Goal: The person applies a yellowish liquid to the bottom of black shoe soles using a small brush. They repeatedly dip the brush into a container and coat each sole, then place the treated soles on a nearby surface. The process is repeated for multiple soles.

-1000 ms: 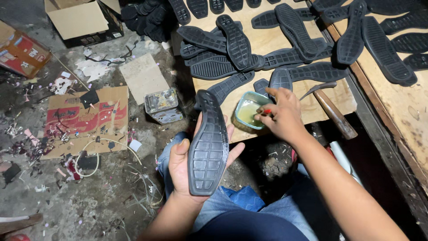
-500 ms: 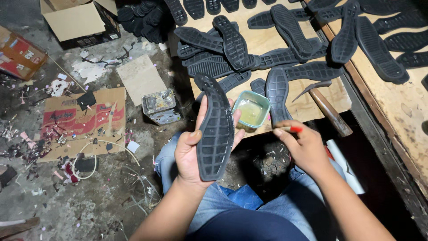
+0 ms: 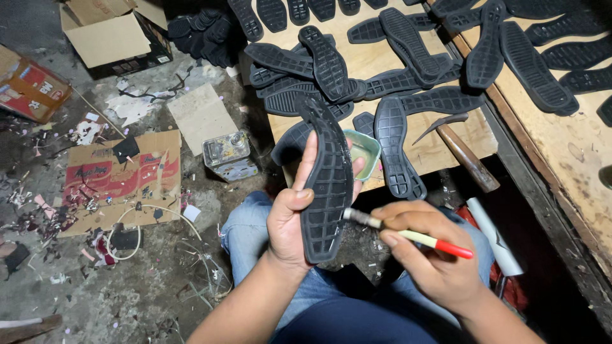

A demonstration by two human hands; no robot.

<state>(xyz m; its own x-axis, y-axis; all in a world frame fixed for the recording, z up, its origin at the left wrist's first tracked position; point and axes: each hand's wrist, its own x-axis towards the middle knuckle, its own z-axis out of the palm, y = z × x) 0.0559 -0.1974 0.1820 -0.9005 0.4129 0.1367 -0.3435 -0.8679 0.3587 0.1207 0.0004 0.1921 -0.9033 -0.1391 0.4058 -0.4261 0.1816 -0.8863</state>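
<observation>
Head view: looking down at two bare hands over the person's lap, with blue jeans below.
Left hand (image 3: 290, 223): grip clamped on a black rubber sole (image 3: 328, 185); the thumb is on the near edge and the fingers wrap round behind.
Sole: held upright in the air between the knees, tread side to the camera, toe pointing away toward the counter (image 3: 370, 60).
Right hand (image 3: 427, 255): grip pinched together on a thin brush (image 3: 408, 234) with a red handle end, held like a pen.
Brush tip: touching the sole's right edge, low down near the heel.
Step in hand: by the look of it, coating the sole's rim with the brush; the contact is at the edge, not on the tread.
Bowl (image 3: 364, 148): small and green, on the counter's near edge just behind the held sole, partly hidden by it. Its contents cannot be made out.
Next move calls for: a steady left grip so the sole does not twist, the brush tip kept on the narrow rim, and a short reach to the bowl when the brush runs dry.
Counter: a wooden board carrying many more black soles, some overlapping; a hammer (image 3: 468, 159) lies at its right corner.
Floor: a dented tin (image 3: 229, 153) stands left of the counter, with flattened cardboard (image 3: 121, 175) and scraps beyond it.
</observation>
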